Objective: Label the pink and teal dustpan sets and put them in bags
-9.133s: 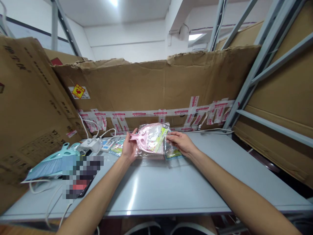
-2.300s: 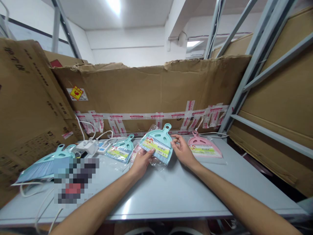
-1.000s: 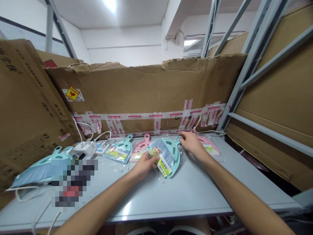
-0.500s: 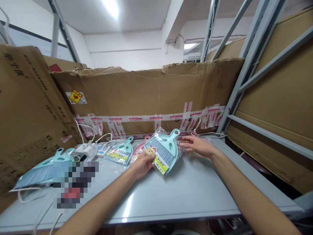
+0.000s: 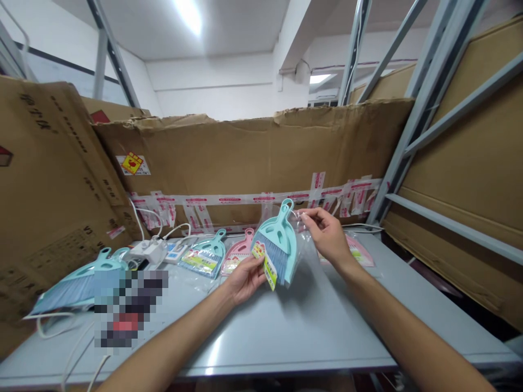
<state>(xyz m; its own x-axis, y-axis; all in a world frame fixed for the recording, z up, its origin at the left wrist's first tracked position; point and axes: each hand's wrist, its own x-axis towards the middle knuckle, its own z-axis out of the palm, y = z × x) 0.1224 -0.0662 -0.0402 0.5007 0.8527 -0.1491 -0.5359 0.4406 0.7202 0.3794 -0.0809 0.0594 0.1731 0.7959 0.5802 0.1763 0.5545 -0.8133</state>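
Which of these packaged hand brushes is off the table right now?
The aqua brush held up in the left hand; the other brushes all lie on the table.

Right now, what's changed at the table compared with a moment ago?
The left hand has lifted the teal dustpan off the table and tipped it up, handle on top. The right hand has risen and now pinches the top of the clear plastic bag. The smaller teal dustpan and the pink dustpan lie where they were.
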